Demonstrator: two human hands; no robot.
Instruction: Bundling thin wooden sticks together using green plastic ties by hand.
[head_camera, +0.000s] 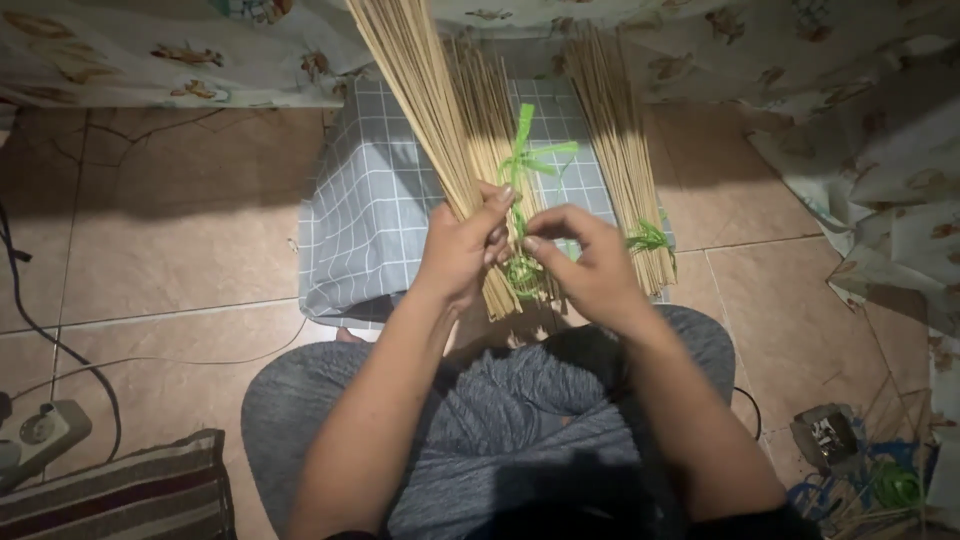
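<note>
A tiled floor (170, 230) holds a grey checked cloth (370, 220). On the cloth lie a tied stick bundle (625, 160) at the right and another bundle (440, 130) in the middle. The left hand (462, 250) is closed around the middle bundle's lower end. The right hand (590, 262) pinches a green strip (522, 160) wound around those sticks.
</note>
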